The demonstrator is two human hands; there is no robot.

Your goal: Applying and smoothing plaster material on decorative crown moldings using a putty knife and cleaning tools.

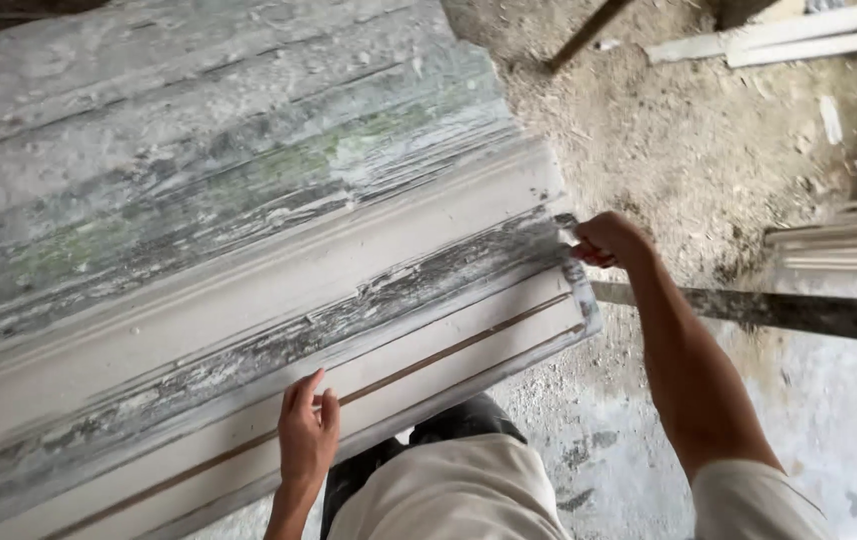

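left hand [307, 432] is lying flat and open on the long white moulding [249, 290]; right hand [609, 240] is squeezing a red tool [589, 256] at its far end.

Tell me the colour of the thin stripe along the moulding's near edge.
Brown, against off-white plaster; the stripe shows in the head view, beside the left hand.
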